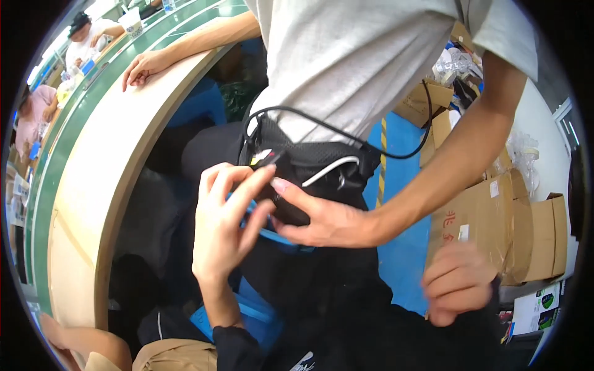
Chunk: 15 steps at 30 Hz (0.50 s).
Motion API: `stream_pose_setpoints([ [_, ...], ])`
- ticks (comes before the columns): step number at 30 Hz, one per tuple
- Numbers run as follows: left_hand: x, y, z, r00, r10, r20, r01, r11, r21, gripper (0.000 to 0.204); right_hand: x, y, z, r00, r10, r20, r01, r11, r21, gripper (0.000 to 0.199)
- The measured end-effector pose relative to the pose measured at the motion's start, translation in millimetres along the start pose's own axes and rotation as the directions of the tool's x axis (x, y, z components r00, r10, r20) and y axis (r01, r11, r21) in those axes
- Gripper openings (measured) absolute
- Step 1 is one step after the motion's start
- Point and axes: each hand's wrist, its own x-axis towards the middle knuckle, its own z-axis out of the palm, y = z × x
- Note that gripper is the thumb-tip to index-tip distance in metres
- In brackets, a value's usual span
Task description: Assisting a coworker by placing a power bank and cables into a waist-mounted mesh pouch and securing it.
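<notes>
My left hand (226, 226) reaches up to a small black boxy device (288, 210) at the waist of a person standing close in front of me. Its fingers and thumb are bent around the device's left side, with some motion blur. That person's hand (331, 219) holds the same device from the right, its thumb close to my fingertips. A black waist pouch (309, 151) with a white cord (331, 170) sits just above, and a black cable (334, 131) loops across the shirt. My right hand (461, 284), blurred, hangs at the right with curled fingers and nothing visible in it.
A curved-looking wooden bench edge (80, 204) and green worktable (52, 167) run along the left, with people seated beyond. Cardboard boxes (482, 216) and clear plastic packaging stand at the right. Between lies blue floor (402, 235) with a striped line. Another person's arm (90, 343) rests lower left.
</notes>
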Motion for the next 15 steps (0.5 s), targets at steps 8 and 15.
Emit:
stream_pose_setpoints([
  [8,74.7,33.7,19.1,0.943,0.272,0.191,-0.236,0.953,-0.189,0.062,-22.3,83.6,81.4,0.574,0.805,-0.150,-0.680,0.572,0.459,0.036],
  [15,97.1,69.9,4.8,0.780,0.287,0.556,-0.227,0.958,-0.175,0.024,-41.8,97.1,74.7,0.522,0.782,0.342,-0.665,0.121,0.737,0.021],
])
